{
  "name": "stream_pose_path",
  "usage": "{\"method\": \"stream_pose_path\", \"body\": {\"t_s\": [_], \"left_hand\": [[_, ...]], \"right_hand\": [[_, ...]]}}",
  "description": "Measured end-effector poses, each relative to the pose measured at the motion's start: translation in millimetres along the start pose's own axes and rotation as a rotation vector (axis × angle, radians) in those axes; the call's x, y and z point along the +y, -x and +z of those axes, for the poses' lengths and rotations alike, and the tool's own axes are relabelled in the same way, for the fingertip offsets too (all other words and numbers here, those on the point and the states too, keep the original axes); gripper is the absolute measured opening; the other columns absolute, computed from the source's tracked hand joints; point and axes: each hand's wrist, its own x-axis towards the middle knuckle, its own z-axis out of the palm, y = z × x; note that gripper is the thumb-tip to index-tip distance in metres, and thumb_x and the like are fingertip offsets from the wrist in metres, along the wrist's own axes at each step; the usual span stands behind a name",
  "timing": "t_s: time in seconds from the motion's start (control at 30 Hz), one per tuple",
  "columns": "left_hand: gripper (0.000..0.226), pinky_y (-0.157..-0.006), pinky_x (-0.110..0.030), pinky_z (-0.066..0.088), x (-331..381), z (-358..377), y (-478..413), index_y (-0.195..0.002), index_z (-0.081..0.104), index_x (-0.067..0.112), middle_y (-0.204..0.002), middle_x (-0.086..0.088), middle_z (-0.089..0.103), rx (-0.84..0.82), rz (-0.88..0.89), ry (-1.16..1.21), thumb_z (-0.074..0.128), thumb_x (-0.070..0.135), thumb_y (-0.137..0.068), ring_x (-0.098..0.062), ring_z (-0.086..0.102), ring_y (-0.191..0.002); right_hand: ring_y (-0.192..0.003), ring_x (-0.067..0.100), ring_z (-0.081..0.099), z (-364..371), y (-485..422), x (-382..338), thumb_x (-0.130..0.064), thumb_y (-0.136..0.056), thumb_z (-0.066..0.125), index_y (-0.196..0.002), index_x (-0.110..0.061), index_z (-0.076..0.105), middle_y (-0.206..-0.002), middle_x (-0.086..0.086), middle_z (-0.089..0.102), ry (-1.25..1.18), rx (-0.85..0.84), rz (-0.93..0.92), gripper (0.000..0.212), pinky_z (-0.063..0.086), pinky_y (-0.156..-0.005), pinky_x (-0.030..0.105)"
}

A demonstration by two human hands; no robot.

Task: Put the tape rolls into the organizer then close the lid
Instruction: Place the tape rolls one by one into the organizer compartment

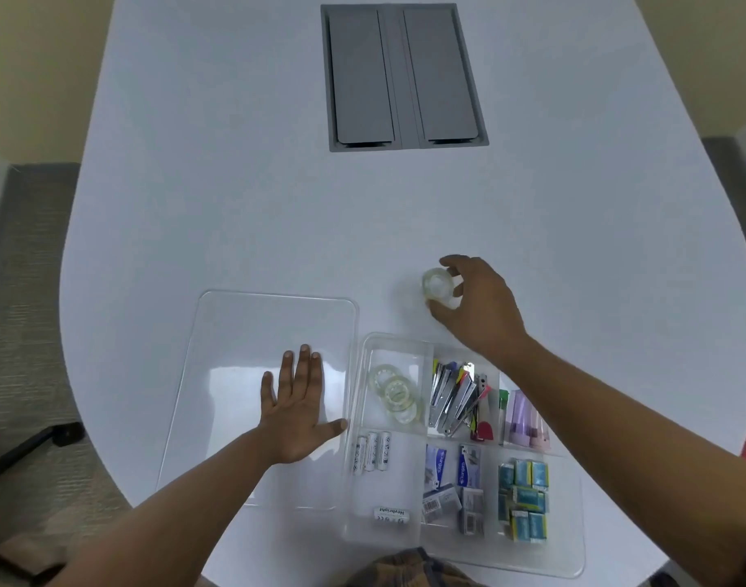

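A clear plastic organizer [357, 421] with several compartments sits open at the near edge of the white table. Its top-left compartment holds three clear tape rolls [394, 392]. My right hand [481, 307] is just beyond the organizer's far edge, fingers closed around another clear tape roll [437, 285], which it holds above the table. The clear flat lid [235, 324] lies on the table to the left of the organizer. My left hand [297, 410] rests flat on the lid, fingers spread.
Other compartments hold staplers [454, 396], batteries [371, 453], staple boxes [454, 487], small blue-yellow packs [524, 491] and purple items [524, 419]. A grey cable hatch [399, 76] is set in the table's far middle. Carpet and a chair base lie at left.
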Motion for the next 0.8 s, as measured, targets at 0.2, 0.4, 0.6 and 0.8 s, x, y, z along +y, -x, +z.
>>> {"method": "stream_pose_path", "body": {"t_s": [0.2, 0.4, 0.6, 0.8], "left_hand": [[0.113, -0.103, -0.048, -0.028, -1, -1, -1, -0.125, -0.052, 0.026, -0.134, 0.008, -0.060, -0.015, 0.006, -0.006, 0.033, 0.080, -0.074, -0.016, -0.055, -0.124], [0.121, -0.105, -0.050, -0.027, 2, -4, 3, -0.127, -0.050, 0.025, -0.135, 0.005, -0.058, -0.018, 0.001, -0.015, 0.039, 0.083, -0.068, -0.019, -0.053, -0.126], [0.122, -0.106, -0.051, -0.026, 4, -3, 3, -0.127, -0.049, 0.024, -0.136, 0.004, -0.057, -0.006, -0.008, -0.024, 0.041, 0.083, -0.069, -0.020, -0.052, -0.126], [0.122, -0.104, -0.049, -0.028, 0, 0, 1, -0.125, -0.051, 0.024, -0.133, 0.005, -0.059, 0.015, -0.003, -0.026, 0.039, 0.084, -0.068, -0.019, -0.054, -0.124]], "right_hand": [[-0.088, 0.000, 0.057, 7, 76, -23, -0.036, -0.074, 0.077, -0.125, -0.035, 0.048, -0.117, -0.018, 0.056, -0.043, -0.193, -0.173, 0.059, 0.045, -0.076, 0.016], [-0.103, 0.013, 0.055, 33, 107, -17, -0.035, -0.077, 0.074, -0.095, -0.029, 0.063, -0.115, -0.012, 0.063, 0.075, -0.340, -0.120, 0.022, 0.047, -0.084, 0.032], [-0.109, 0.017, 0.054, 46, 113, -24, -0.036, -0.083, 0.067, -0.106, -0.024, 0.065, -0.118, -0.009, 0.063, 0.155, -0.358, -0.153, 0.025, 0.051, -0.085, 0.036], [-0.105, 0.016, 0.059, 43, 110, -19, -0.032, -0.085, 0.063, -0.112, -0.028, 0.063, -0.116, -0.008, 0.063, 0.243, -0.280, -0.075, 0.027, 0.048, -0.075, 0.029]]}}
